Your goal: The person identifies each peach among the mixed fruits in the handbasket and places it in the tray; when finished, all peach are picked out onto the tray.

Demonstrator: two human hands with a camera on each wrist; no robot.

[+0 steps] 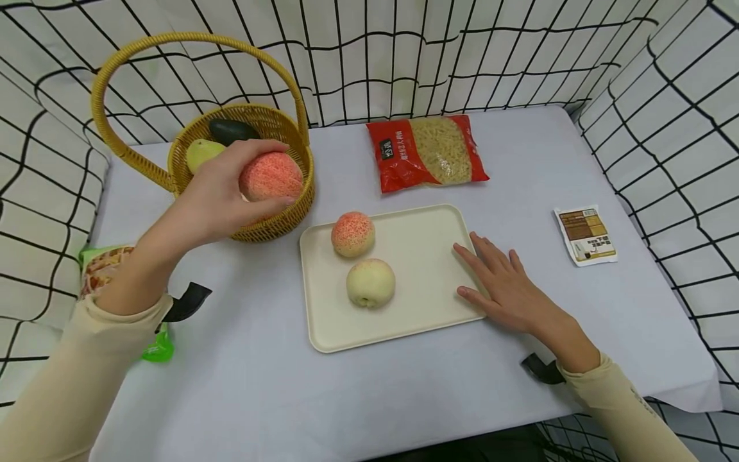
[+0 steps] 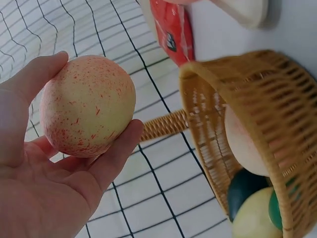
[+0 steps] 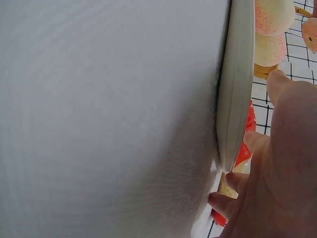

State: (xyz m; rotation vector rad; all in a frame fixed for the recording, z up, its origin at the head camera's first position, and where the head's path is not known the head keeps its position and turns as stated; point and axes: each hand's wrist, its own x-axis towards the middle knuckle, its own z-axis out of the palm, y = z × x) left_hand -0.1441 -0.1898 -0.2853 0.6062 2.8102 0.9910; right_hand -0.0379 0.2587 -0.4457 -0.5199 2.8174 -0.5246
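My left hand [image 1: 216, 192] grips a pink speckled peach [image 1: 274, 176], fingers and thumb around its sides, held above the wicker basket [image 1: 271, 228]. The left wrist view shows the peach's paler underside, apart from the basket. Inside the basket lie a dark green avocado-like item [image 1: 232, 131], a yellow-green fruit [image 1: 203, 153] and a pale round fruit [image 2: 242, 144]. Two peaches, one reddish [image 1: 353, 234] and one pale [image 1: 371, 282], sit on the cream tray [image 1: 427, 289]. With fingers spread, my right hand [image 1: 508, 292] rests at the tray's right edge.
Behind the tray lies a red bag of pasta [image 1: 427, 153]. To the right is a small brown-and-white packet [image 1: 586, 235]. A green package [image 1: 157, 346] is partly hidden under the left forearm. Black wire mesh [image 1: 381, 64] surrounds the table; the basket's tall handle [image 1: 196, 37] arches upward.
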